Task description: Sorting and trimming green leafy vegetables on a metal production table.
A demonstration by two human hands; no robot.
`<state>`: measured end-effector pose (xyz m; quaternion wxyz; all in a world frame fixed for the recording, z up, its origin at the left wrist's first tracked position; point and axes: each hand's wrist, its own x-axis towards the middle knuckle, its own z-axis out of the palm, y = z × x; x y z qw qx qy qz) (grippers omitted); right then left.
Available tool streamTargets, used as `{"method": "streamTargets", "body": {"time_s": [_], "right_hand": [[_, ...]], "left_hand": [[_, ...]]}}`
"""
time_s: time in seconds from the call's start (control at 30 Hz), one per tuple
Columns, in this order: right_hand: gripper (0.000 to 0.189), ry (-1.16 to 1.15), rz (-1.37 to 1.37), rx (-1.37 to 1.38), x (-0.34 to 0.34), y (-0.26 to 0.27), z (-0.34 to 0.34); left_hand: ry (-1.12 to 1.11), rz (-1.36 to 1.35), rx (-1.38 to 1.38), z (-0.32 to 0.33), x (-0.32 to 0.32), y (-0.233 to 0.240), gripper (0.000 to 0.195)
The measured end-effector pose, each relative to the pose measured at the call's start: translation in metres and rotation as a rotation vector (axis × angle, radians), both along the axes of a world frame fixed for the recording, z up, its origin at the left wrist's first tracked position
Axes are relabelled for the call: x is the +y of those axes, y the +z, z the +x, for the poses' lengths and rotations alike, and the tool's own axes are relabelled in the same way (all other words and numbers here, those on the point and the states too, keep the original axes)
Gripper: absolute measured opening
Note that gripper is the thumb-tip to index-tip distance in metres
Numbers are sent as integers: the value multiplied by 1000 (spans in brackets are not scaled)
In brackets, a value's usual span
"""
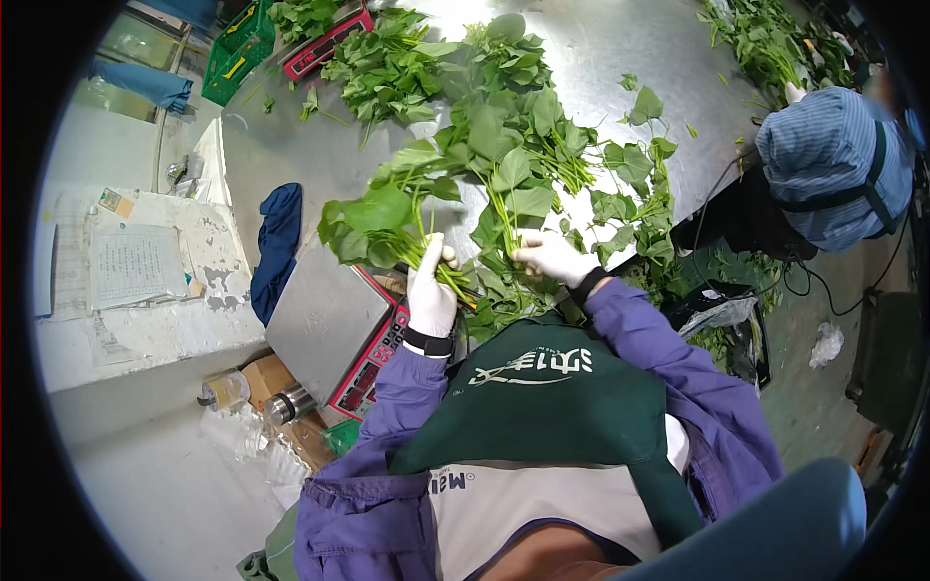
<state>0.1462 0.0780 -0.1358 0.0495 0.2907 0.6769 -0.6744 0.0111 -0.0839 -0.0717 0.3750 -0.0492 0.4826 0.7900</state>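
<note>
My left hand (431, 290), in a white glove, is closed around a bunch of leafy green stems (374, 221); the leaves point away from me and the cut ends stick out past my fingers. To its right my right hand (556, 258), also gloved in white, pinches a few leafy stems (506, 210) between thumb and fingers. Beyond both hands lies a heap of the same leafy greens (501, 131) on the metal table (676, 58). Loose trailing stems (639, 196) lie right of my right hand. Some leaves also show just below my hands, near my apron (567, 407).
A red-edged scale (327, 319) stands at my left, beside a dark blue cloth (280, 240). Another red scale (327, 43) and a green crate (236, 54) are at the far left. A co-worker in a blue striped cap (828, 160) handles greens at right. A black cable (697, 225) hangs near them.
</note>
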Motion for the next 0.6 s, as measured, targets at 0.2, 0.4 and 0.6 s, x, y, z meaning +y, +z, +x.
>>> {"method": "streamTargets", "body": {"time_s": [0.2,0.4,0.6], "right_hand": [[19,-76,-462,282,23,60,27],[20,163,-300,161,1,96,19],[21,169,-213,116,-9,92,17]], "left_hand": [[50,7,-53,-16,-2,-1,17],[-220,191,-89,1,16,0,22],[-309,106,54,3,25,9,29]]}}
